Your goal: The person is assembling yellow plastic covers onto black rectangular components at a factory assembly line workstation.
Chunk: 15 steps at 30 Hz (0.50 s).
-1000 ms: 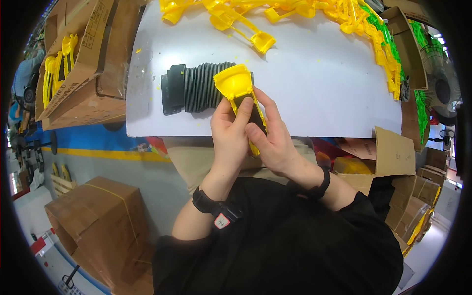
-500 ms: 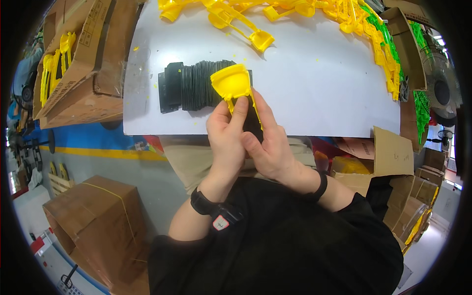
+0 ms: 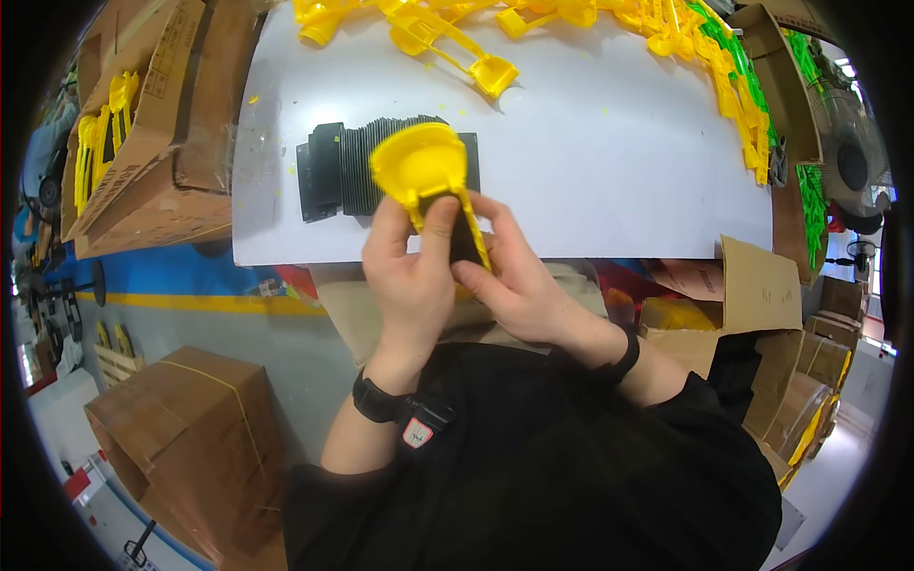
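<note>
Between both hands, over the table's near edge, is a yellow plastic scoop-ended frame (image 3: pixel 419 164) with two long side rails. A dark flat strip (image 3: pixel 465 236) lies between its rails. My left hand (image 3: pixel 411 271) is closed on the frame just below the scoop, thumb pressed on the strip's upper end. My right hand (image 3: pixel 509 285) grips the rails lower down, fingers behind and thumb at the strip's lower end. Behind the scoop, a row of thin black plates (image 3: pixel 357 171) lies packed together on the white table (image 3: pixel 590 181); the scoop covers part of it.
More yellow frames (image 3: pixel 490 74) lie along the far edge, with green ones (image 3: pixel 752 86) at the far right. An open carton (image 3: pixel 157 181) holding yellow frames stands left. Another open carton (image 3: pixel 762 295) is by my right side, and a closed-looking box (image 3: pixel 190 409) stands lower left.
Both hands have shifted left with the yellow frame. The scoop has turned so that its hollow shows more fully. The whole view has also moved slightly.
</note>
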Each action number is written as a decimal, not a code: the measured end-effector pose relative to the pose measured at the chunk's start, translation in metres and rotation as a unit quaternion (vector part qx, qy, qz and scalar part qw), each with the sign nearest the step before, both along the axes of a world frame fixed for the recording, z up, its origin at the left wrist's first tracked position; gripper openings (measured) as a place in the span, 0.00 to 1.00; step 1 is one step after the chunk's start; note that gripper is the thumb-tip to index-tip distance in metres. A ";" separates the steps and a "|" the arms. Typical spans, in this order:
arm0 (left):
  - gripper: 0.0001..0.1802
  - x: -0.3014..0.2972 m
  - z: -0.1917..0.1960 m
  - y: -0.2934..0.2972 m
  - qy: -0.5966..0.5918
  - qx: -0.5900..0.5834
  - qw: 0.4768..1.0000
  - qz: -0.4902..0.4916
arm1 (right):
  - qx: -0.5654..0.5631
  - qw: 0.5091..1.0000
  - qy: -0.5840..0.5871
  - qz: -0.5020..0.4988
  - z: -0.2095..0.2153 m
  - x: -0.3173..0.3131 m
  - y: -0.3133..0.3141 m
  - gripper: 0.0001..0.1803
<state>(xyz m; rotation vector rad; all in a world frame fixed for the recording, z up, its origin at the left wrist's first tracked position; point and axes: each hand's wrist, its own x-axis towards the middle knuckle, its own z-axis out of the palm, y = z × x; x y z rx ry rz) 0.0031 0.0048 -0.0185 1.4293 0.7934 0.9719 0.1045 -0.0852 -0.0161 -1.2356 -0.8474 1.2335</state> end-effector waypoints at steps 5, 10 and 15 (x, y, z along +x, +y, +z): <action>0.12 0.003 0.008 -0.001 -0.103 -0.090 0.990 0.031 | -0.013 0.994 -0.110 0.008 0.000 -0.002 0.006 0.19; 0.14 -0.001 0.005 -0.008 -0.141 -0.306 0.941 0.015 | -0.045 0.980 -0.194 -0.027 -0.003 -0.005 0.005 0.14; 0.21 0.006 0.013 -0.014 -0.136 -0.315 0.938 0.050 | -0.019 0.984 -0.171 -0.045 -0.010 -0.010 0.009 0.12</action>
